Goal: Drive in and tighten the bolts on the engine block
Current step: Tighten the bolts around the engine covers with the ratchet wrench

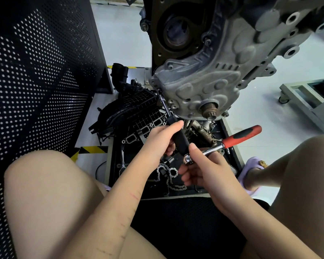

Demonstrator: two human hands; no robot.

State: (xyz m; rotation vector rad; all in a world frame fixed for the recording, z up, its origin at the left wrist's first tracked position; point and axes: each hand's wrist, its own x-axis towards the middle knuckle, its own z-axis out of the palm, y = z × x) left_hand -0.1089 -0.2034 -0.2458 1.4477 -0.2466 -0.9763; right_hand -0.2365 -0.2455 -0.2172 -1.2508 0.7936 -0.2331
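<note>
The grey engine block (209, 75) hangs upright in the upper middle of the head view. A black-handled socket driver (178, 135) slants up to a bolt (159, 90) at the cover's lower left edge. My left hand (161, 141) is wrapped around the driver's black handle. A ratchet wrench (238, 137) with a red and black grip is joined to the rear end of the driver. My right hand (202, 169) pinches the ratchet's chrome head, thumb on top. The ratchet's handle sticks out to the right, free of either hand.
A black tray (232, 156) below the engine holds a plastic intake manifold (131, 107), a timing chain (168, 176) and loose metal parts. A perforated black panel (36, 71) stands at left. My bare knees flank the tray. A grey wheeled cart (307, 98) sits at right.
</note>
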